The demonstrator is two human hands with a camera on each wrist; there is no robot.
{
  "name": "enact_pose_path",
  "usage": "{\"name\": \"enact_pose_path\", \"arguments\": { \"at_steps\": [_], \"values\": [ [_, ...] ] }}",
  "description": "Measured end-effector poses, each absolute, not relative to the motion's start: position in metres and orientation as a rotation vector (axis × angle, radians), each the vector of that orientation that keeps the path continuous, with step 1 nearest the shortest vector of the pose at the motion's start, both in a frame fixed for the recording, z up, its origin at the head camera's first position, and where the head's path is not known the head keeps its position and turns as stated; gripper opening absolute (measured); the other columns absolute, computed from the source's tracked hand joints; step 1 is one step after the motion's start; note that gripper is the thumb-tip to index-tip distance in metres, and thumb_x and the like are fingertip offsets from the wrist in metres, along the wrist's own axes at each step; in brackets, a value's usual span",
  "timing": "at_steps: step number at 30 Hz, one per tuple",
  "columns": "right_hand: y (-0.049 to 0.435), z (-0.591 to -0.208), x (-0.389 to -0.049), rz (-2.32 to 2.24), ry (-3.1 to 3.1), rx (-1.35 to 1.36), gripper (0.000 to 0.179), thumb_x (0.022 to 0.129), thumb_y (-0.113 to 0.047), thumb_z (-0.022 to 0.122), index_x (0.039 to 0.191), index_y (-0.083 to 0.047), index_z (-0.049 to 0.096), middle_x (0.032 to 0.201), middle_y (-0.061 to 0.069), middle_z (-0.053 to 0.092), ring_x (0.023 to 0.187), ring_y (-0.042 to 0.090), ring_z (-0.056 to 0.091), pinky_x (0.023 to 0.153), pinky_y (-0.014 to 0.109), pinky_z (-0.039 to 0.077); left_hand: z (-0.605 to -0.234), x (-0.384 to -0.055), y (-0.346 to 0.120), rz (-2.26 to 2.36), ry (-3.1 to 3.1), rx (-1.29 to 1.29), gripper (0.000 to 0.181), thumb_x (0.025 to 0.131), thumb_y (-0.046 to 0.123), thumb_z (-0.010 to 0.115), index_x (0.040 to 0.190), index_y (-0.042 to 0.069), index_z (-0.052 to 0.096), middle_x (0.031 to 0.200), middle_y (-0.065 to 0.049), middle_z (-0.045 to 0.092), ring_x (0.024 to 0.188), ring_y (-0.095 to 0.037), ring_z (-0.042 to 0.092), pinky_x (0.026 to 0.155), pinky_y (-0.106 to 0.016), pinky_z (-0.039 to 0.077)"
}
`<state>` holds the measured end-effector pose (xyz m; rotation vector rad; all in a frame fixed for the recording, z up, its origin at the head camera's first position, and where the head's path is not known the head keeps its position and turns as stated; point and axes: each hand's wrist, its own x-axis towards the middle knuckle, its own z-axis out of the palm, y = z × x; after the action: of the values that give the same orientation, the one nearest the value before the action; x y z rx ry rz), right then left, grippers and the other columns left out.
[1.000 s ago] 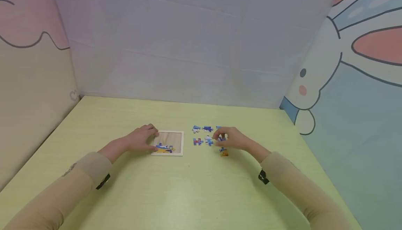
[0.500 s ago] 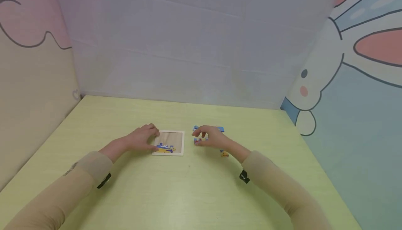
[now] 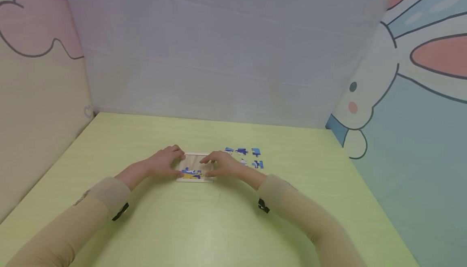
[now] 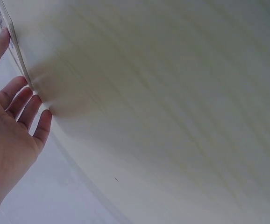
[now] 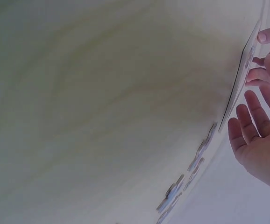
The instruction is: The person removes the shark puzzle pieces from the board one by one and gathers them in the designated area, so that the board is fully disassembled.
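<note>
A small square wooden puzzle tray (image 3: 197, 180) lies on the table, with joined yellow, blue and white puzzle pieces (image 3: 190, 174) along its near side. My left hand (image 3: 162, 163) grips the tray's left side, thumb at the near corner and fingers at the far one. In the left wrist view, the left hand (image 4: 13, 126) has its fingertips at the tray edge. My right hand (image 3: 224, 164) is over the tray's right side, thumb and fingers spread apart, and no piece shows between them. The right wrist view has the right hand (image 5: 261, 126) beside the tray (image 5: 238, 84).
Several loose puzzle pieces (image 3: 256, 152) lie right of the tray, some partly hidden by my right hand and wrist. The pale yellow-green table (image 3: 215, 226) reaches back to a grey-white wall (image 3: 204, 56). A cartoon-printed panel (image 3: 419, 137) stands on the right.
My right hand has moved left from over the loose pieces to the tray's right side. My left hand has stayed at the tray's left side.
</note>
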<state>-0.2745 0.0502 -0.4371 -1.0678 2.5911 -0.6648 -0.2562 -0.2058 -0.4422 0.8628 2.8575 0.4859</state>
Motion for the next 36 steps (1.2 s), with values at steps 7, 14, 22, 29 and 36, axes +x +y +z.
{"name": "enact_pose_path", "arguments": {
  "at_steps": [7, 14, 22, 29, 36],
  "values": [
    [0.034, -0.439, -0.276, -0.529, 2.587, -1.125, 0.038, 0.083, -0.026, 0.073, 0.119, -0.019, 0.066, 0.114, -0.005, 0.064, 0.105, 0.009, 0.053, 0.092, 0.023, 0.04, -0.441, -0.256, -0.205, 0.497, 2.858, 0.884, 0.056, 0.08, 0.037, 0.074, 0.119, 0.001, 0.058, 0.124, -0.014, 0.051, 0.112, -0.033, 0.049, 0.092, -0.051, 0.043],
    [0.031, -0.441, -0.277, -0.372, 2.651, -1.188, 0.028, 0.082, -0.032, 0.073, 0.109, -0.024, 0.072, 0.113, -0.003, 0.061, 0.101, 0.011, 0.05, 0.085, 0.022, 0.04, -0.443, -0.258, -0.207, 0.495, 2.855, 0.892, 0.056, 0.08, 0.038, 0.074, 0.119, 0.002, 0.059, 0.122, -0.014, 0.051, 0.111, -0.032, 0.05, 0.091, -0.051, 0.044],
    [0.029, -0.443, -0.279, -0.413, 2.662, -1.157, 0.023, 0.08, -0.032, 0.076, 0.102, -0.026, 0.073, 0.106, -0.008, 0.061, 0.098, 0.009, 0.049, 0.084, 0.021, 0.039, -0.444, -0.259, -0.208, 0.474, 2.869, 0.893, 0.058, 0.079, 0.038, 0.074, 0.121, 0.001, 0.058, 0.123, -0.014, 0.051, 0.111, -0.032, 0.05, 0.092, -0.05, 0.044],
    [0.027, -0.446, -0.282, -0.458, 2.644, -1.143, 0.019, 0.079, -0.03, 0.076, 0.097, -0.025, 0.071, 0.098, -0.011, 0.06, 0.093, 0.006, 0.048, 0.082, 0.021, 0.038, -0.442, -0.258, -0.209, 0.473, 2.863, 0.9, 0.057, 0.079, 0.037, 0.074, 0.119, 0.0, 0.058, 0.122, -0.015, 0.051, 0.109, -0.032, 0.05, 0.091, -0.05, 0.044],
    [0.026, -0.44, -0.279, -0.596, 2.587, -1.115, 0.016, 0.079, -0.023, 0.077, 0.091, -0.023, 0.068, 0.086, -0.013, 0.061, 0.08, 0.005, 0.05, 0.074, 0.019, 0.04, -0.441, -0.256, -0.211, 0.481, 2.866, 0.905, 0.058, 0.078, 0.036, 0.075, 0.12, -0.001, 0.058, 0.121, -0.016, 0.051, 0.109, -0.033, 0.05, 0.091, -0.051, 0.044]
  ]
}}
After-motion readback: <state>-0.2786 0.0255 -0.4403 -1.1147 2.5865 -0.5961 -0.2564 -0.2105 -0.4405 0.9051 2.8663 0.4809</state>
